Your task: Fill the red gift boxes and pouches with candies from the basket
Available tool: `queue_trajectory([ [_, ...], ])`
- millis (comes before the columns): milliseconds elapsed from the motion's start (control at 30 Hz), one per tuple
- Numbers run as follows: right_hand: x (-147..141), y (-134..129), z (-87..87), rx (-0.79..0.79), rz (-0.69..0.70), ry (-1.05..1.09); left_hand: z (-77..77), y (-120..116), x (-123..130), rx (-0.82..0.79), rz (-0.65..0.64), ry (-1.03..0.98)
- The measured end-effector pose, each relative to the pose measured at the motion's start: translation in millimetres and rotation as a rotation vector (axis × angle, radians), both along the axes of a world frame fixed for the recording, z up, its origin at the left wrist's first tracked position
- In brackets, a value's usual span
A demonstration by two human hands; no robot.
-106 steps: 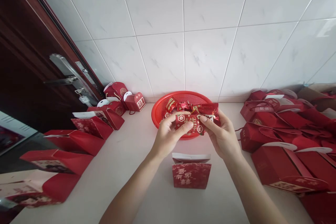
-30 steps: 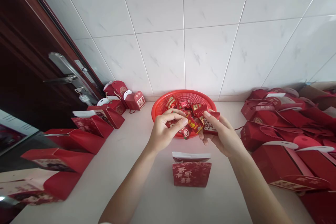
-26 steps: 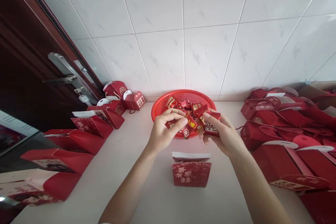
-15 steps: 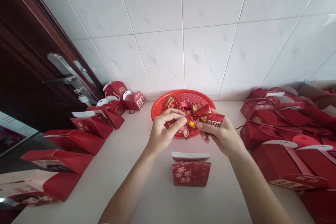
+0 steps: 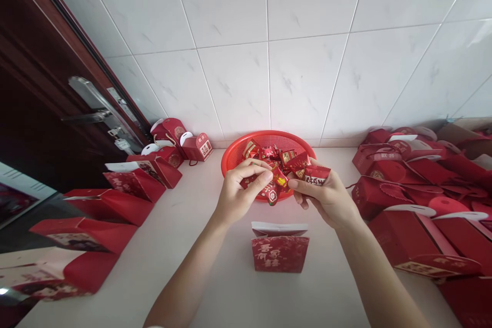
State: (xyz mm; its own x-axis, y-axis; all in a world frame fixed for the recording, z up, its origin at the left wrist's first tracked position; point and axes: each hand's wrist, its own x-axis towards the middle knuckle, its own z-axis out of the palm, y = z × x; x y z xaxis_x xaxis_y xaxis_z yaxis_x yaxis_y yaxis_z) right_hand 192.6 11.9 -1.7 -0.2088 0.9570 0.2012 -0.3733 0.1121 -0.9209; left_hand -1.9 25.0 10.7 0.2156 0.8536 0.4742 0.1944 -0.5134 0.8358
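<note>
A red plastic basket [image 5: 230,158] against the wall holds several wrapped candies [image 5: 288,156]. Over its front left edge is my left hand [image 5: 246,189], thumb and fingers pinched on a red wrapped candy [image 5: 272,193] with a flower print. My right hand [image 5: 321,192], at the basket's front right, is closed on a red candy packet [image 5: 317,174] with dark and white lettering. A red and yellow candy [image 5: 280,178] shows between the two hands; which hand holds it is unclear. Nearer me, a red paper box [image 5: 280,254] stands upright with its top open.
Open red boxes [image 5: 111,207] line the table's left side, with small closed boxes [image 5: 198,147] behind them. Many red gift boxes [image 5: 418,236] are piled on the right. A dark door [image 5: 46,87] with a metal handle stands at the left, and a tiled wall [image 5: 303,82] is behind.
Both hands stay almost in place. The packet in my right hand has turned slightly, and the flower-print candy sits a little lower.
</note>
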Motion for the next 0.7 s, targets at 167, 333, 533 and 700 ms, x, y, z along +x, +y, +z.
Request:
queue_trajectory([
  [167,0,-2,1.6,-0.007,-0.013,-0.02,0.0,-1,1,-0.013,0.001,0.034],
  [333,-1,-1,2.9,-0.007,-0.026,-0.017,4.2,-1,-8,-0.004,0.017,0.13],
  [533,2,0,1.9,-0.018,-0.052,-0.014,24.3,-5,-44,-0.044,-0.082,0.539],
  [700,2,-2,1.6,-0.026,-0.05,-0.041,32.2,-15,-63,-0.123,-0.248,0.646],
])
